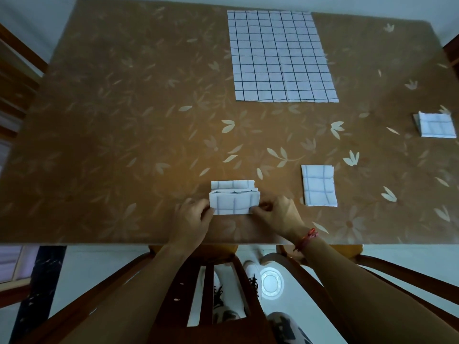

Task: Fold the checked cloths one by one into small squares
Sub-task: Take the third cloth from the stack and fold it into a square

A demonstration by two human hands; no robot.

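My left hand [196, 212] pinches the near left corner of the half-folded cloth [233, 198] at the table's [111, 120] near edge; my right hand [275, 213] pinches its near right corner. Last fold appears under way: near flap raised over the far layers. Next move, I judge: carry it across, align edges, press flat. Right of this, one folded square [319, 186]; another [436, 125] at far right. One flat cloth [280, 55] remains unfolded.

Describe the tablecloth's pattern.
Brown tablecloth with pale leaf and flower motifs; seen in the head view.
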